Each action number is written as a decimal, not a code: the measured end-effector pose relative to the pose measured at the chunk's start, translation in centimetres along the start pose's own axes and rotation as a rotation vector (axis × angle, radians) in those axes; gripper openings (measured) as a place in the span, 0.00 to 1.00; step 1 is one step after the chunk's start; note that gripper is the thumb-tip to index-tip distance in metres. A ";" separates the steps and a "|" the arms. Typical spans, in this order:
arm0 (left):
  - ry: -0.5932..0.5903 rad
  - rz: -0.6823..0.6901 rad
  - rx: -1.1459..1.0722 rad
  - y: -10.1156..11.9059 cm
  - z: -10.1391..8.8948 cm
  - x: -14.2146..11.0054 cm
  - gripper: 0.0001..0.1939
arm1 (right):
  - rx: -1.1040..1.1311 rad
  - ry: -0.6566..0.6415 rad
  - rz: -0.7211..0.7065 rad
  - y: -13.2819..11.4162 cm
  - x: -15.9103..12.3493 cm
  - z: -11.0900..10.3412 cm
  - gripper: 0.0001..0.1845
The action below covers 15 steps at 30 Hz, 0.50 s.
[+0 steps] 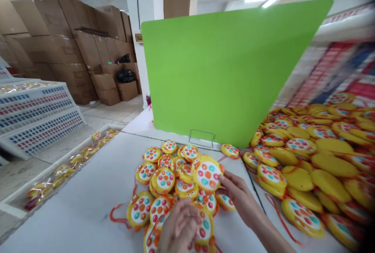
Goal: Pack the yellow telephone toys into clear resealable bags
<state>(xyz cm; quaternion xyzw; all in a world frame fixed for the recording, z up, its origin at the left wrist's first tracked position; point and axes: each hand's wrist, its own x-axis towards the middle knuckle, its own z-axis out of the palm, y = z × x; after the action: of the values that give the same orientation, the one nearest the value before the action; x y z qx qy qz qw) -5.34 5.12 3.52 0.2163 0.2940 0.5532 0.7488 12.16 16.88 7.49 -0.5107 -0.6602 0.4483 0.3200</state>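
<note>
My right hand (237,190) grips the edge of a yellow round toy (208,173), its white face with coloured dots turned towards me, above a loose pile. Low in front, my left hand (180,227) has its fingers curled together over the pile, partly smeared by motion. Behind those fingers shows another yellow toy (204,223); whether they grip it or an orange cord is hidden. Around both hands lie several more such toys (163,180), some overlapping. A looped orange cord (117,218) trails left from the pile onto the white table (88,206).
A large green board (216,73) stands across the table's far side, with a wire stand (202,139) at its foot. To the right is a big heap of the same toys (310,155). Bagged toys fill a trough (63,171) on the left. White crates (43,120) and cartons (58,46) stand beyond.
</note>
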 end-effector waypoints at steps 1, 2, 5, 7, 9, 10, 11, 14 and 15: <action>0.063 0.030 0.012 -0.5 0.1 0.7 0.29 | 0.130 -0.035 0.031 -0.3 -2.0 0.7 0.18; 0.108 0.061 0.019 -1.0 0.4 1.2 0.32 | 0.236 -0.060 0.052 -0.6 -3.8 1.3 0.16; 0.106 0.126 0.036 -2.2 1.4 1.2 0.35 | 0.326 -0.076 0.059 -0.9 -7.5 2.9 0.14; 0.098 0.136 0.072 -2.4 2.1 0.2 0.32 | 0.324 -0.080 0.047 -1.0 -9.1 3.5 0.15; 0.141 0.129 0.098 -2.4 2.3 -0.8 0.32 | 0.326 -0.087 0.052 -0.9 -10.1 3.8 0.16; 0.165 0.123 0.101 -2.3 2.3 -1.3 0.33 | 0.324 -0.090 0.059 -0.8 -10.5 3.9 0.17; 0.182 0.120 0.098 -2.3 2.1 -1.8 0.34 | 0.322 -0.075 0.070 -0.7 -10.9 4.0 0.18; 0.203 0.081 0.112 -2.6 1.3 -2.7 0.38 | 0.349 0.025 0.117 -0.5 -11.5 4.3 0.21; 0.196 0.062 0.122 -2.8 1.0 -3.0 0.40 | 0.367 0.035 0.130 -0.5 -11.5 4.4 0.21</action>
<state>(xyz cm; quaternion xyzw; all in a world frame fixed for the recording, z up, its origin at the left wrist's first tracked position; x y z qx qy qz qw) -3.34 1.42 3.06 0.2154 0.3922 0.5758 0.6843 11.24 4.60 6.62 -0.4932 -0.5272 0.5720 0.3895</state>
